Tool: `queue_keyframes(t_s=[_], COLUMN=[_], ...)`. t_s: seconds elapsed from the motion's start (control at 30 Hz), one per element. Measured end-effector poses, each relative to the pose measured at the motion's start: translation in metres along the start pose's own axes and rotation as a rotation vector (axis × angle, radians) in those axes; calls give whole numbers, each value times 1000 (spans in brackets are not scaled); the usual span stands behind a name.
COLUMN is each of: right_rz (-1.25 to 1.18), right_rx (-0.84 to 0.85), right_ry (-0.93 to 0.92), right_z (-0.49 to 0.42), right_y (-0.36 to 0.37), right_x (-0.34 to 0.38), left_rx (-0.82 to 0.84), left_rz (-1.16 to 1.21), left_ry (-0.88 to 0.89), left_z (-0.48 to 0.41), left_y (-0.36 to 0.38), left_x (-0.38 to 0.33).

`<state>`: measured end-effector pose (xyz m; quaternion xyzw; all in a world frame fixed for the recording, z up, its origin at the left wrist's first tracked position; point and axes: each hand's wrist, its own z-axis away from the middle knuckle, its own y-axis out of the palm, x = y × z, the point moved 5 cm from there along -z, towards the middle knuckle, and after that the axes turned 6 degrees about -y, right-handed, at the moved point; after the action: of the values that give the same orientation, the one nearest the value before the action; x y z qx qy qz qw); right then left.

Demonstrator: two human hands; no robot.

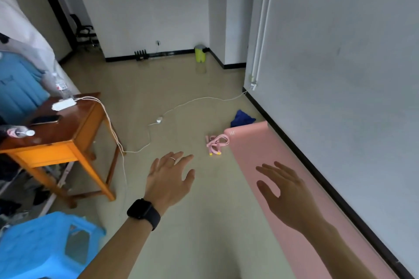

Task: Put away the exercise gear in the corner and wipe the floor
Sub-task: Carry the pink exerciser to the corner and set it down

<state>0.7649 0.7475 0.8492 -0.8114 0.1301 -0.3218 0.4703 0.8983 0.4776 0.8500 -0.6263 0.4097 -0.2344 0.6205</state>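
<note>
A pink exercise mat (254, 156) lies unrolled on the floor along the right wall. A pink jump rope (215, 143) is bundled on the floor just left of the mat's far end. A dark blue cloth (241, 118) lies crumpled beyond the mat near the wall. My left hand (169, 179), with a ring and a black watch on its wrist, hovers over the bare floor with fingers spread, short of the rope. My right hand (286, 195) is held above the mat, fingers straight and empty.
An orange wooden table (68, 142) stands at the left with a phone, bottles and a white power strip; its white cable (192, 101) trails across the floor to the wall. A blue plastic stool (45, 247) is at the lower left. A yellow bin (200, 53) sits in the far corner.
</note>
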Motion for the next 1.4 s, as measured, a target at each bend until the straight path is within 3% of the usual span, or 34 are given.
queue_keyframes(t_s=[0.27, 0.5, 0.93, 1.17, 1.4], right_rz=[-82, -110, -90, -147, -203], right_rx=[9, 123, 347, 425, 539], right_ry=[7, 25, 274, 504, 673], right_z=[-180, -314, -507, -578, -662], right_y=[69, 125, 291, 362, 470], right_x=[-47, -76, -150, -196, -289], left_rx=[-37, -47, 269, 506, 741], left_rz=[-17, -44, -96, -136, -211], left_ry=[-32, -55, 71, 156, 215], left_z=[-189, -321, -593, -720, -849], left_y=[11, 29, 175, 249, 371], left_x=[32, 66, 138, 142, 136])
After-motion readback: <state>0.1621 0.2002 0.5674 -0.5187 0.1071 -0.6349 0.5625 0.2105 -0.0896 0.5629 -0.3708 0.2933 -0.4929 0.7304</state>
